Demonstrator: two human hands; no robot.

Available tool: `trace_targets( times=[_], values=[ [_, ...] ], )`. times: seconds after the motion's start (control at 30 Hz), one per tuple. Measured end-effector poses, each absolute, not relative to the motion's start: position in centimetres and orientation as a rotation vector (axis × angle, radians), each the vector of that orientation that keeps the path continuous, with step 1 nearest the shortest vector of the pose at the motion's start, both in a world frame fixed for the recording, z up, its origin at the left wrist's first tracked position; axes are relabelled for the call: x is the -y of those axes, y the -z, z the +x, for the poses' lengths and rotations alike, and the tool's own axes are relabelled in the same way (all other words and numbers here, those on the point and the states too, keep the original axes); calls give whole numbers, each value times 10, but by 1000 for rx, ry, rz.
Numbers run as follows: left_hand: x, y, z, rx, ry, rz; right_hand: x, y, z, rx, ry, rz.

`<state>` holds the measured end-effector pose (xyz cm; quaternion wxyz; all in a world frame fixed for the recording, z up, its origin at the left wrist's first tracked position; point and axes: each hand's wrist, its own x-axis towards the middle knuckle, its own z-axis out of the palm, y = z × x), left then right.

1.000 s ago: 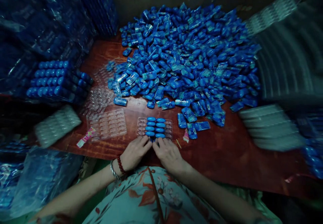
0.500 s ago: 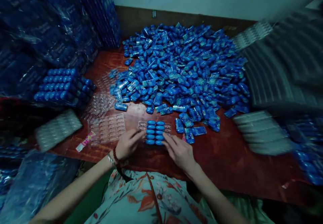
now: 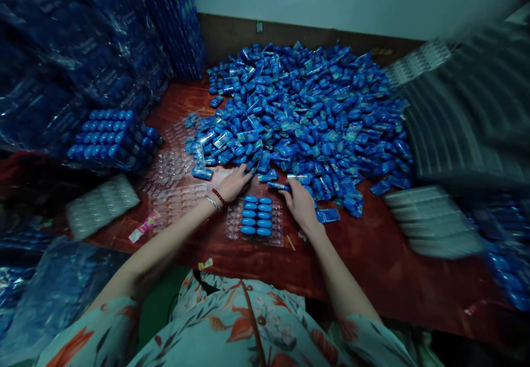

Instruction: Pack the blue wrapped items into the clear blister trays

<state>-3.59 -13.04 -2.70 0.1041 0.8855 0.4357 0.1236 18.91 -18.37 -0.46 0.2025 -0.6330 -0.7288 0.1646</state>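
Against the left wall, tall stacks of wrapped blue packs (image 3: 83,41); nearer, filled trays (image 3: 111,138) stacked low, beside empty clear trays (image 3: 176,182). White tray bundles (image 3: 434,221) at right, a pink wrapper (image 3: 143,227) on the wooden table (image 3: 372,256).

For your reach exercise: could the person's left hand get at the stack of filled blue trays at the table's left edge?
Probably yes: the left hand is at the pile's edge, and only flat clear plastic trays lie between it and the stack of filled blue trays.

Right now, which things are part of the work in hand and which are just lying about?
In hand:
left hand
right hand
pile of blue packets
clear tray, partly filled

Lying about:
empty clear trays
filled stack
pink wrapper
bagged stock
white tray stacks
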Motion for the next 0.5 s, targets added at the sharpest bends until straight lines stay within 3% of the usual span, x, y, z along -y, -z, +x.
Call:
trace_targets(
  times=[0.17, 0.3, 0.5],
  values=[
    [180, 7, -74, -1404, -852, 2292, 251, -21, 224, 1533, -943, -1552],
    [246, -14, -98, -1606, -943, 1786, 300, -29, 220, 1120, -1405, -1530],
    [298, -14, -88, -1589, -959, 861, 305, -5, 186, 800, -1583, -1523]
  ],
)
